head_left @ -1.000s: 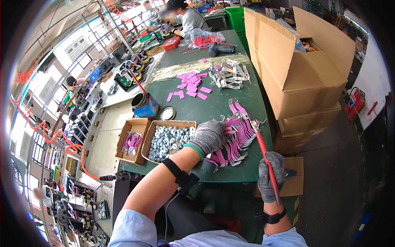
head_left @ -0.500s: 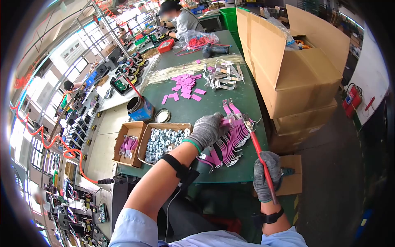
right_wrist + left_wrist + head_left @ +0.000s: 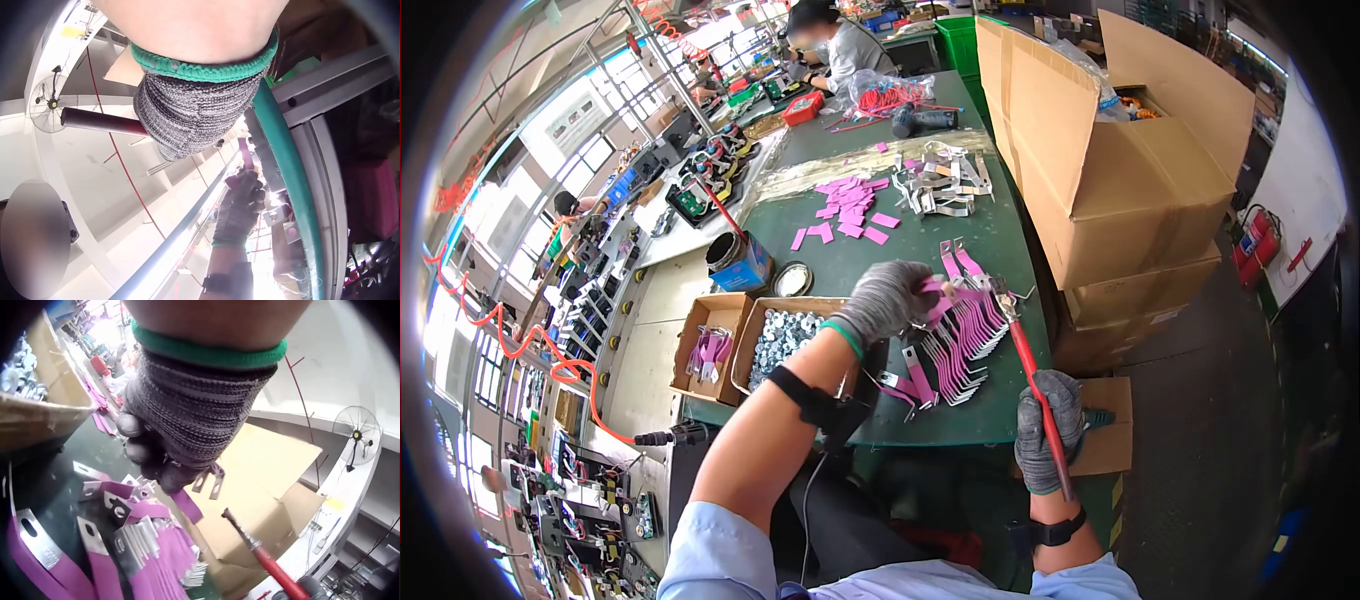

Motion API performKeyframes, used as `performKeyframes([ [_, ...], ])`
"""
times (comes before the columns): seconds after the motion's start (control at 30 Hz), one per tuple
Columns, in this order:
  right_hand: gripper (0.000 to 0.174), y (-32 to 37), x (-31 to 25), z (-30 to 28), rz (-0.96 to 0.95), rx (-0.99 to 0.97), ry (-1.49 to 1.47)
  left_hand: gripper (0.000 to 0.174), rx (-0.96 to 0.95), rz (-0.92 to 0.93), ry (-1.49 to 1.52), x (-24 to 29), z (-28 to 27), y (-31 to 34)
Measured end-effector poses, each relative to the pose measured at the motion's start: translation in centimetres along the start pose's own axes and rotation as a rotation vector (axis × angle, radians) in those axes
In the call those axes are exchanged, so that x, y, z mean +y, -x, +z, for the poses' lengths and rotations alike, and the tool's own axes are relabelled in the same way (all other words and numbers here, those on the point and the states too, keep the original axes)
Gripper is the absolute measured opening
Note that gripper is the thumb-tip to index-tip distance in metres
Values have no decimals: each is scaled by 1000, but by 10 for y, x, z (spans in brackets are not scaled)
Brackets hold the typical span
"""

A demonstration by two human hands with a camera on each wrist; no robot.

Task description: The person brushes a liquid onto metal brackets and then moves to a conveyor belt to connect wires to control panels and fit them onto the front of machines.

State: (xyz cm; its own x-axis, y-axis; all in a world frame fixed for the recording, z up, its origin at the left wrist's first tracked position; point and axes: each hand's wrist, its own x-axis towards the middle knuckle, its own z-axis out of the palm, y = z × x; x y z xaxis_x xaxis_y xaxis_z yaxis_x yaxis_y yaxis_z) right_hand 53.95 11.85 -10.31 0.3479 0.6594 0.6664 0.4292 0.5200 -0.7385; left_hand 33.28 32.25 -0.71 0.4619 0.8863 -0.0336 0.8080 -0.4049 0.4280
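Observation:
My gloved left hand [image 3: 888,297] pinches a bent metal strip with a pink cover [image 3: 187,506] at the left edge of a row of similar strips [image 3: 962,350]. Bare metal ends with slots show on the row in the left wrist view. In my gloved right hand [image 3: 1050,420], fingers wrap round the long red handle of a brush [image 3: 1028,355]. The brush's metal collar and dark tip [image 3: 230,519] point at the row's right side, overlapping it in the head view. The right wrist view shows mostly the glove's back and the handle's end.
Left of the row stand a cardboard tray [image 3: 743,368] of small metal fasteners and a box [image 3: 684,345] with pink-covered pieces. Behind them are a glue-smeared tin [image 3: 745,268] and its lid [image 3: 793,279]. Pink pieces [image 3: 850,205] and bare metal strips [image 3: 945,185] lie farther back. Big cartons [image 3: 1150,190] stand right.
My left hand has moved up and left from the row, and the pinched strip shows more plainly. The right hand keeps its grip on the brush and has barely moved.

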Motion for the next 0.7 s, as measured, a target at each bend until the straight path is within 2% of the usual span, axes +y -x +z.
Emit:
performKeyframes([
  [0.03, 28, 0, 4, 0, -74, 1, 66, 35, -4, 0, 1, 12, -12, 6],
  [0.1, 28, -4, -6, 0, -39, -6, 10, 36, -173, -57, -220, 23, -28, 16],
  [0.13, 28, -6, -10, 2, -9, -11, -48, 37, -140, 15, -275, 19, -20, 16],
  [0.23, 28, -3, -3, 4, -28, 7, -82, 38, -108, 78, -430, 23, 6, 6],
  [0.27, 28, -3, -1, 3, -29, 9, -76, 38, -108, 84, -428, 21, 12, 2],
  [0.33, 28, -1, 0, -1, -41, -9, 18, 39, -138, -5, -237, 23, 19, -4],
  [0.43, 27, -1, -9, 1, 76, 4, -96, 40, -150, 3, -292, 19, 16, -3],
  [0.5, 26, -1, -4, -1, 38, -3, -35, 41, -186, -36, -290, 12, 11, -10],
  [0.57, 25, 0, -2, -1, 4, -16, 29, 44, -233, -54, -28, -7, 13, -15],
  [0.6, 25, 0, -3, -1, 12, -9, 11, 47, -171, 1, -107, -6, 13, -15],
  [0.7, 24, 0, -2, -1, 19, 3, -1, 47, -173, -36, -104, -2, 8, -13],
])
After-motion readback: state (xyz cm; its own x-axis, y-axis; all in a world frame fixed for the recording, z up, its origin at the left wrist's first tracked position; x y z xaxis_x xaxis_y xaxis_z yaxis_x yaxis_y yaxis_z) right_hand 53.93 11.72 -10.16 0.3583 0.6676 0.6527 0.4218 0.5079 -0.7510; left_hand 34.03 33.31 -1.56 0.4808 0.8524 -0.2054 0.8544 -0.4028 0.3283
